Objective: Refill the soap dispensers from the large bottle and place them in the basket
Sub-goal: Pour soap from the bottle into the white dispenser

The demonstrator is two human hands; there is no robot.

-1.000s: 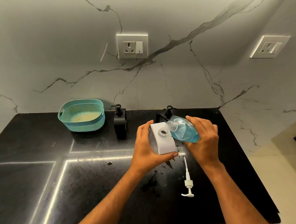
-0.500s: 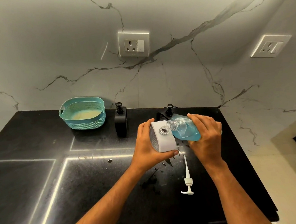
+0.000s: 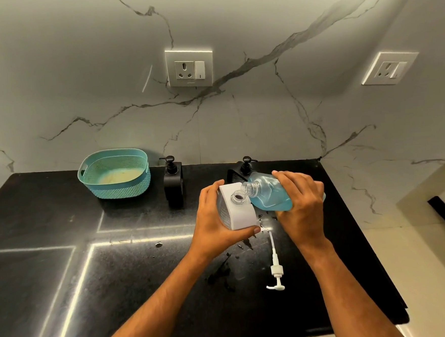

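Right hand (image 3: 301, 202): wrapped over the large bottle (image 3: 269, 195), fingers curled around its body, tilting it so the open neck points toward 9 o'clock.
Left hand (image 3: 214, 216): clamped around the white dispenser (image 3: 239, 210), thumb along the near lower edge, fingers behind; steadies it on the counter (image 3: 65, 271).
Large bottle: clear, about half full of blue soap, neck just above and touching or nearly touching the dispenser's round fill hole; cannot tell whether soap is flowing.
White dispenser: uncapped, at the counter's centre-right, between both hands.
White pump (image 3: 275, 268): lying flat at 5 o'clock of the dispenser, tube pointing back toward it.
Black dispensers: one (image 3: 173, 183) at 10 o'clock of the hands, another (image 3: 242, 171) at 12 o'clock, partly hidden behind the bottle; both with pumps on.
Basket (image 3: 115, 173): teal, holds no dispensers, at 10 o'clock, well apart, beside the first black dispenser.
Wet marks (image 3: 245, 244): dark smears and droplets just below the dispenser.
Risk, spill: narrow hole, wide neck; a steeper tilt likely sends soap over the white top.
Risk, slip: soapy counter could let the dispenser slide.
Risk, overfill: opaque walls hide the level.
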